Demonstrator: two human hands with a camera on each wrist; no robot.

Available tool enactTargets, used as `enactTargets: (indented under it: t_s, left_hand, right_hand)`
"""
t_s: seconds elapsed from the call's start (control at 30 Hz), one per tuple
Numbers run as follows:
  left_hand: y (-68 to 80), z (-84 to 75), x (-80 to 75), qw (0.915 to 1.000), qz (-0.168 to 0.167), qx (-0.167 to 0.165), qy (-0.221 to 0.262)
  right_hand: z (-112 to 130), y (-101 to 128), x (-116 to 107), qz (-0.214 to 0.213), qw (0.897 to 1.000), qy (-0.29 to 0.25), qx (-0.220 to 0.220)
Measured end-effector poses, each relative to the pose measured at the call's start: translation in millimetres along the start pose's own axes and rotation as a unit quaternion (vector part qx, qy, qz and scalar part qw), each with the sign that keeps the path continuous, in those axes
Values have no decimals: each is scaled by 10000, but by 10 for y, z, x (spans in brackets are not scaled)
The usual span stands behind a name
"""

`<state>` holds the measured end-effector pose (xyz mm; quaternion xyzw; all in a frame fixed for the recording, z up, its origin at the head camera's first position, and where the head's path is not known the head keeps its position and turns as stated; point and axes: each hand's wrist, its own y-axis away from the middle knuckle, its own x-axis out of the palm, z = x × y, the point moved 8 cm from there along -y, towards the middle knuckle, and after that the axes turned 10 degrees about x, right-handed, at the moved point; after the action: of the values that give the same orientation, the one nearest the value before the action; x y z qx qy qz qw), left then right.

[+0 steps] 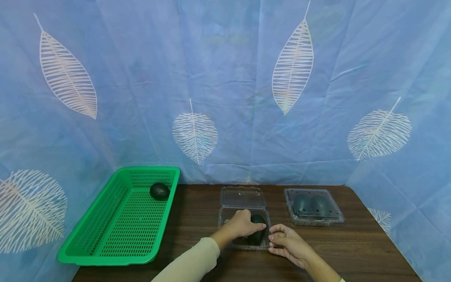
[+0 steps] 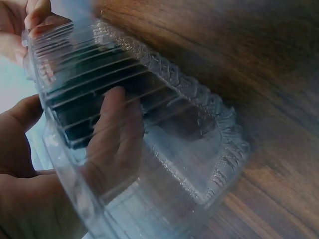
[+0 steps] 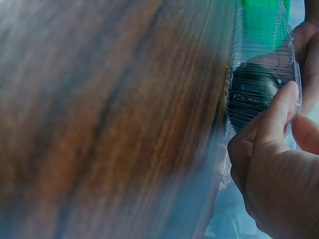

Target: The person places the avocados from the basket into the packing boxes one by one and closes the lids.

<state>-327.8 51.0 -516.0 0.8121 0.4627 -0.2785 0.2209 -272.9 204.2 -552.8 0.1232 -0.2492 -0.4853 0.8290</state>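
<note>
From the head view alone, green basket (image 1: 105,231) with lone avocado (image 1: 160,191).

No readable text, label or number anywhere.

**Two hands meet low over the table**

The left hand (image 1: 243,224), on a cream-sleeved forearm, reaches forward palm down with its fingers curled downward. The right hand (image 1: 287,242) lies just beside it, wrist angled in from the right, its fingertips (image 3: 284,102) bent and pressing inward.
</note>
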Motion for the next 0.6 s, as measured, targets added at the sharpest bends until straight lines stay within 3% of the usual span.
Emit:
enactTargets:
  t_s: [0.3,0.6]
  left_hand:
    - [34,42,-80,9999,4,98,50]
    - [109,11,-239,9988,-1,180,453]
  right_hand:
    - [9,14,-5,-29,10000,50,-40]
    - [15,14,11,-116,9999,97,5]
